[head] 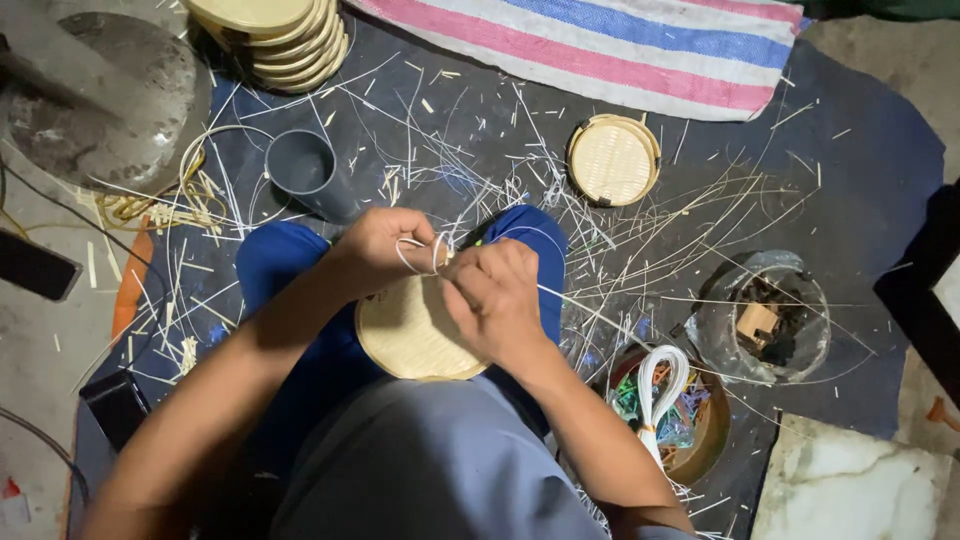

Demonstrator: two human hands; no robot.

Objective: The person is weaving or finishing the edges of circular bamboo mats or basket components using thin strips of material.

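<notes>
Round woven bamboo lid [415, 335], pale yellow, resting on the lap over blue cloth, its upper edge under both hands. Left hand [380, 250] clenched at the lid's top rim, pinching a loop of thin white strip [418, 255]. Right hand [495, 295] just beside it, touching it, fingers curled tight on the same strip, which trails off to the right. Lower right, near the right forearm: brown bowl [715, 440] holding a hank of white cord [660, 385] and coloured scraps. Past that, clear round container [765, 315] with dark bits and a small wooden block inside. Underneath everything, dark mat [860, 180] littered with pale slivers. Ahead of the hands, grey pipe section [305, 170] standing open end up. Further right, second woven lid [612, 160] lying flat. Far left, stack of similar lids [280, 35]; far top, striped pink, blue and white sheet [620, 40].
</notes>
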